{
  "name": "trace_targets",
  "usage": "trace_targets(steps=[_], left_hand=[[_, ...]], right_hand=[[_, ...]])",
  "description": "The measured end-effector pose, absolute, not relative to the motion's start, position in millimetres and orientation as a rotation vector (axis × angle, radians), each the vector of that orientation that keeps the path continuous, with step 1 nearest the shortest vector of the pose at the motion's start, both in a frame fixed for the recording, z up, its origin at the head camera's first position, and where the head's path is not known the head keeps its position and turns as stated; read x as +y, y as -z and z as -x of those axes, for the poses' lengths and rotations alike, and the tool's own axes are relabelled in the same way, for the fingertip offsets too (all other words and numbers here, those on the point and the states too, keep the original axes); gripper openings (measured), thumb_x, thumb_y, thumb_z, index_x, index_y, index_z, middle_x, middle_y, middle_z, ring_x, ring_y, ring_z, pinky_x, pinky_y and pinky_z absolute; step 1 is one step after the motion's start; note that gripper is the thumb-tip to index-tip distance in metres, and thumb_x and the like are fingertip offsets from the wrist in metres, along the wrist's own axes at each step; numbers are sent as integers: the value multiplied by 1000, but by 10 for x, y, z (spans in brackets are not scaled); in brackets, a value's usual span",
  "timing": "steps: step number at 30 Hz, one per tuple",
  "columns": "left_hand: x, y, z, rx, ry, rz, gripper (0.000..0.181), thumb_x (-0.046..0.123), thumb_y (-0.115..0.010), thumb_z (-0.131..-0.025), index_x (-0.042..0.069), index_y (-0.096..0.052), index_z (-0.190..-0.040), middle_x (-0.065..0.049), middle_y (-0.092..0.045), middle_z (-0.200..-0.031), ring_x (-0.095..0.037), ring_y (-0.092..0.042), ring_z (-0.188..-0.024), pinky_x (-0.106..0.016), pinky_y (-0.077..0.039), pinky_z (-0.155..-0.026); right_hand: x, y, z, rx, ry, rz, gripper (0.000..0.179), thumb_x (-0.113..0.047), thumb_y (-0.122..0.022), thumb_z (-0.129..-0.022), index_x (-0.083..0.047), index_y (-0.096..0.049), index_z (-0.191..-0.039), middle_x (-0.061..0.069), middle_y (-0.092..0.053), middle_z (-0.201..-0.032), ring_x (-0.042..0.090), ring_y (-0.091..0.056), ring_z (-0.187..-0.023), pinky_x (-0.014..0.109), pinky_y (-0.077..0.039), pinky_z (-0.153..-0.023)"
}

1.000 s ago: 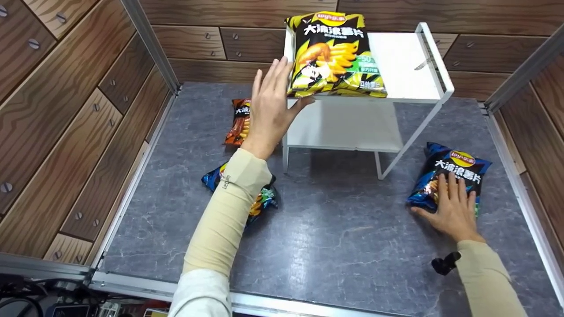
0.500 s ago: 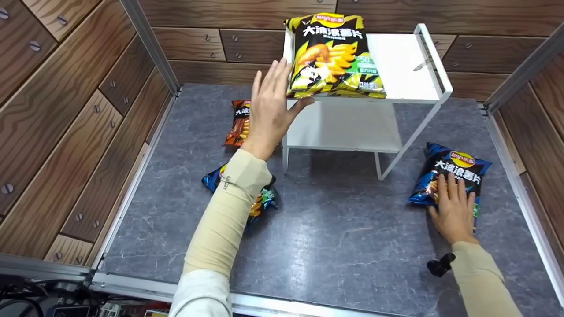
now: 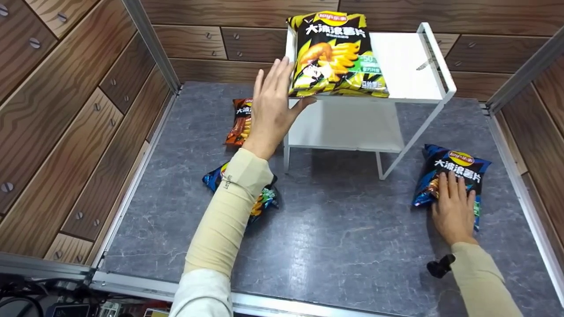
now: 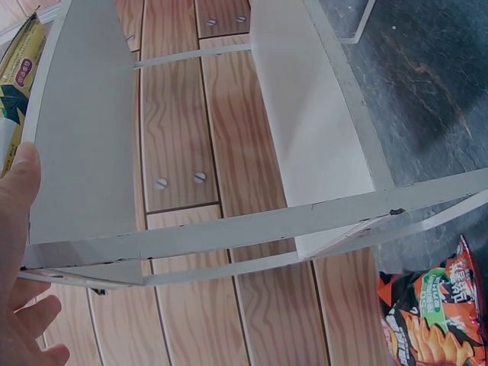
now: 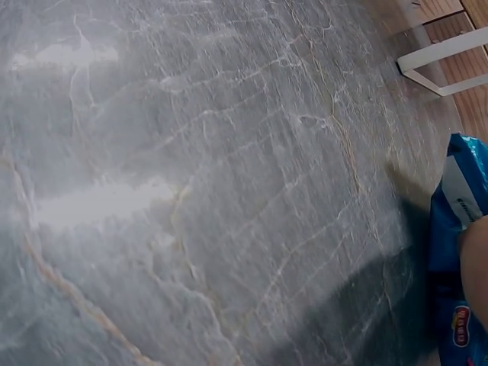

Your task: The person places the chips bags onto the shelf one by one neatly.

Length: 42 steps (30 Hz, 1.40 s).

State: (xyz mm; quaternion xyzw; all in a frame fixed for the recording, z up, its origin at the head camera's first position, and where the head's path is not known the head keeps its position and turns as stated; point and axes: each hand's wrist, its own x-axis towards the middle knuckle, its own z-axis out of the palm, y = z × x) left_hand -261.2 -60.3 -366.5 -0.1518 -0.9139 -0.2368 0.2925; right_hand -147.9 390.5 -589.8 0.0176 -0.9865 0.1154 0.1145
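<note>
In the head view, my left hand lies against the left end of the small white two-tier shelf, fingers straight along its side and thumb across the front corner. The left wrist view has that thumb by the top tier's edge. A yellow-and-black chip bag sits on the top tier beside this hand. To the right, my right hand rests on a blue chip bag on the floor, fingers straight over its lower front. Its thumb lies by the bag's left edge, partly hidden.
A red-orange chip bag lies left of the shelf, partly behind the left hand. Another blue chip bag is partly covered by the left forearm. Wood-patterned panels enclose the grey marbled floor.
My right thumb has drawn in toward the blue bag, which has shifted slightly at its lower left corner. The left hand and the shelf have stayed in place.
</note>
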Motion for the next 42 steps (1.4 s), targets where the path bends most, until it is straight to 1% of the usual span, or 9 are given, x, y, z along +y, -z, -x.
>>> trace_targets(steps=[4, 8, 14, 24, 27, 31, 34, 38, 42], left_hand=[[-593, 3654, 2615, -2431, 624, 407, 83, 58, -66, -86, 9, -44, -149, -5, -41, -158, -18, -34, -149, -40, -15, -127], [-591, 3651, 2617, -2432, 620, 408, 83, 58, -67, -86, 9, -44, -148, -6, -41, -157, -18, -34, -149, -40, -14, -127], [-604, 3663, 2619, -2426, 624, 408, 84, 61, -63, -86, 9, -44, -148, -6, -41, -157, -18, -33, -149, -38, -12, -127], [-602, 3665, 2618, -2431, 628, 404, 84, 60, -64, -85, 9, -44, -148, -6, -41, -158, -18, -33, -149, -39, -12, -127], [-603, 3663, 2618, -2436, 632, 404, 84, 60, -64, -85, 9, -44, -149, -6, -40, -158, -18, -32, -150, -40, -12, -127], [-603, 3653, 2611, -2439, 630, 403, 83, 60, -64, -86, 9, -44, -149, -6, -40, -158, -18, -32, -150, -39, -12, -127], [-603, 3653, 2609, -2445, 629, 402, 83, 60, -63, -87, 9, -43, -149, -5, -40, -158, -18, -32, -150, -39, -12, -127], [-603, 3656, 2611, -2447, 634, 405, 84, 60, -63, -86, 9, -43, -149, -6, -40, -158, -18, -31, -150, -39, -12, -127], [-604, 3656, 2611, -2440, 643, 409, 83, 60, -64, -86, 9, -43, -149, -6, -40, -158, -19, -31, -150, -39, -11, -127]], right_hand=[[3896, 5870, 1459, -2845, -352, -68, 80, 3, -59, -90, -4, -17, -158, 23, -19, -163, 47, -16, -150, 71, -8, -118], [3896, 5838, 1453, -2800, -357, -89, 76, 6, -57, -90, -3, -21, -157, 24, -24, -161, 49, -21, -148, 71, -11, -117], [3887, 5772, 1469, -2784, -377, -90, 72, 7, -50, -92, -4, -21, -157, 24, -25, -161, 48, -21, -148, 70, -9, -118], [3865, 5641, 1496, -2713, -367, -117, 84, 15, -58, -80, -4, -27, -156, 24, -31, -159, 48, -27, -145, 71, -13, -117], [3859, 5577, 1515, -2683, -367, -129, 82, 15, -57, -80, -5, -31, -155, 24, -34, -157, 48, -29, -144, 70, -14, -118], [3848, 5470, 1546, -2648, -370, -137, 76, 13, -54, -83, -5, -34, -154, 23, -37, -156, 47, -31, -144, 68, -14, -119], [3838, 5374, 1570, -2623, -379, -136, 72, 12, -55, -85, -6, -36, -152, 23, -39, -155, 47, -32, -143, 67, -15, -119], [3843, 5225, 1599, -2613, -391, -131, 74, 12, -59, -83, -5, -37, -152, 23, -39, -155, 47, -33, -143, 67, -16, -120], [3864, 5036, 1629, -2606, -411, -123, 76, 12, -58, -82, -4, -36, -152, 23, -38, -155, 47, -31, -144, 65, -13, -121]])
